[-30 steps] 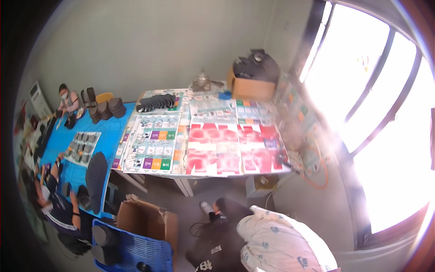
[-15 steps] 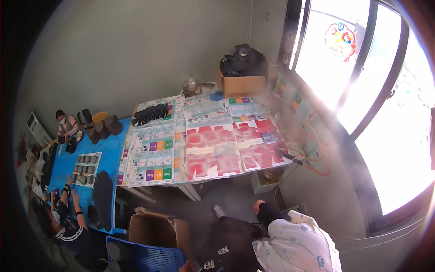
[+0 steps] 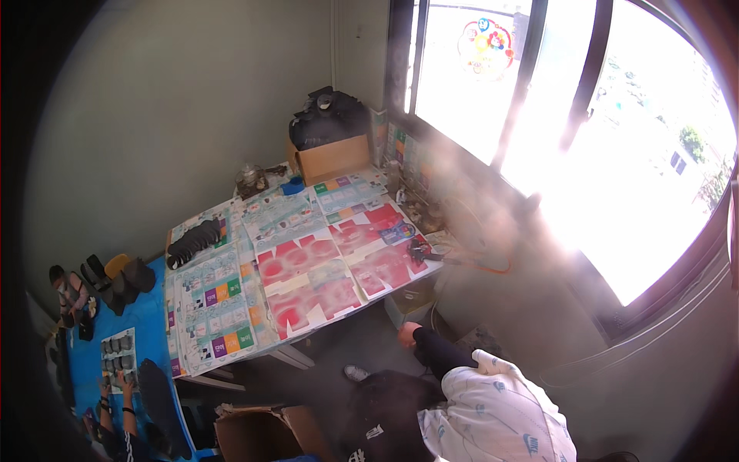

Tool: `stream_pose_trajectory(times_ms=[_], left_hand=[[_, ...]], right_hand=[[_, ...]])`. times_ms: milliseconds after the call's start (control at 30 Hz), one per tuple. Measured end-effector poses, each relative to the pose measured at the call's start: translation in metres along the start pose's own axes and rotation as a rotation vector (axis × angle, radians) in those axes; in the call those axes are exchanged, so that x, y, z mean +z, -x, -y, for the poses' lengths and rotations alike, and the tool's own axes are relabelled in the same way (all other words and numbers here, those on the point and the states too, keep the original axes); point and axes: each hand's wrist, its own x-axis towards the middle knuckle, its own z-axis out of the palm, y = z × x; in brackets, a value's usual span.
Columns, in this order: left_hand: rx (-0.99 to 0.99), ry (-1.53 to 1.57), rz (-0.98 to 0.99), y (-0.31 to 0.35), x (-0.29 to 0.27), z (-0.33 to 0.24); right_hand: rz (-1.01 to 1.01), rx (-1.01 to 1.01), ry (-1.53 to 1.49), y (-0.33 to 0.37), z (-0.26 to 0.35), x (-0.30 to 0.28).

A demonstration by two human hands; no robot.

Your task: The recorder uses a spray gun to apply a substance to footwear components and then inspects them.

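My right hand (image 3: 408,333), below a dark sleeve, hangs in front of the table's near right edge. Its fingers look curled in, and nothing shows in them. My left hand is out of view. Nearest to the right hand on the tabletop lies a dark spray gun (image 3: 420,251) with an orange hose. Beside it, sheets (image 3: 308,269) coated in red spray with pale cut-out outlines cover the table. A row of overlapping black curved pieces (image 3: 194,243) rests farther left on the printed boards (image 3: 208,289).
Under the table's right end stands a small box (image 3: 408,306). An open cardboard box (image 3: 262,435) is near my legs. Another box (image 3: 335,158), heaped with black pieces, sits at the back. A co-worker's hands (image 3: 115,383) reach over grey pieces on the blue table (image 3: 154,331); another person (image 3: 71,292) sits beyond.
The view has turned to the right, so the tables have shifted left in it. My left hand, at the blue basket's edge before, has left the picture. The right hand stays low.
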Motion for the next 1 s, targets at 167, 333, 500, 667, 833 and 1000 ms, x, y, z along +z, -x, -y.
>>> stream_pose_trajectory(times_ms=[167, 333, 500, 667, 833, 1000], left_hand=[[0.014, -0.023, 0.067, -0.020, 0.036, -0.051], [-0.068, 0.051, 0.026, -0.010, 0.051, -0.042], [-0.081, 0.071, -0.029, -0.010, 0.074, -0.075], [0.126, -0.183, -0.149, -0.073, 0.163, -0.217], [0.517, -0.576, 0.064, -0.126, 0.375, -0.424], [0.592, -0.592, 0.412, -0.126, 0.671, -0.588]], right_hand=[[0.031, 0.207, -0.577, 0.043, -0.140, 0.035], [-0.270, 0.320, -0.515, 0.048, -0.191, 0.015], [-1.010, 0.630, -1.026, 0.086, -0.192, -0.120], [-1.060, 0.515, -0.826, 0.103, -0.261, -0.161], [-0.566, 0.529, -0.578, 0.090, -0.289, -0.092], [-0.363, 0.494, -0.749, 0.138, -0.300, -0.003]])
